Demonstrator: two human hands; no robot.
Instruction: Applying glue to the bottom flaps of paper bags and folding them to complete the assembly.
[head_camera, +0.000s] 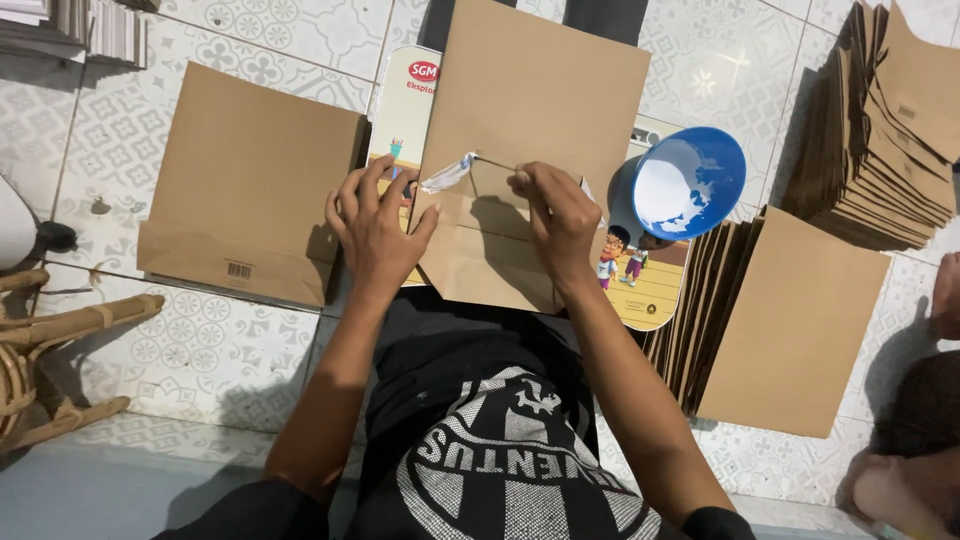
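1. Far L, near edge: pale rattan furniture frame (60, 340) on patterned white floor tiles (230, 350).
2. L of centre: flat brown paper bag w/ folded bottom flap (245, 180), lying on tiles, well apart from hands.
3. Left hand (375, 225): fingers spread, palm down, pressing L edge of the brown paper bag being folded (530, 100); nothing clamped in it. Thumb near white glue-smeared flap corner (447, 173).
4. Bag under work lies centre, on a colourful cartoon-printed board (655, 290), far end pointing away from person.
5. Right hand (560, 215): fingers pinched together on the bag's bottom fold, fingertips at the crease.
6. R of hands: blue plastic bowl w/ white glue (690, 182), tilted, just beside bag.
7. R, near: row of brown bags leaning on edge (790, 320).
8. Far R: tall stack of flat brown bags (895, 130).
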